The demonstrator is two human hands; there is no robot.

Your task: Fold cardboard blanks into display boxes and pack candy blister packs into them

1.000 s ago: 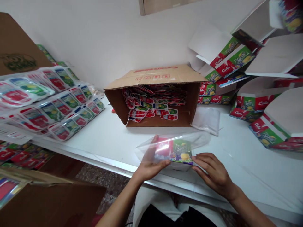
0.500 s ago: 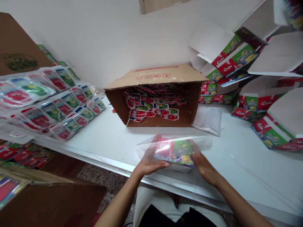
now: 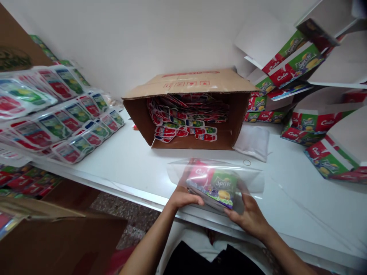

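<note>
A small printed cardboard box [image 3: 213,181], red with "Cola" and green with "Sprite" lettering, sits inside a clear plastic bag [image 3: 254,180] near the table's front edge. My left hand [image 3: 185,197] grips its left side, with the thumb along the near lower edge. On the opposite side, my right hand [image 3: 250,215] holds the lower right corner, its thumb pressed against the near edge. Some fingers of both hands are partly behind the plastic. The box tilts, its lettered face turned up towards me.
Behind the hands, an open brown carton [image 3: 186,84] lies on its side with many bottle-shaped packets [image 3: 197,123]. Beside it are a stack of clear bags [image 3: 252,142] and a thin ring-shaped band [image 3: 247,162]. Packet strips [image 3: 77,114] pile at left; open printed boxes [image 3: 329,160] stack at right.
The small box has tipped, its right end lower and nearer me. My right hand has shifted down, its thumb now on the near edge. The thin band has come into sight.
</note>
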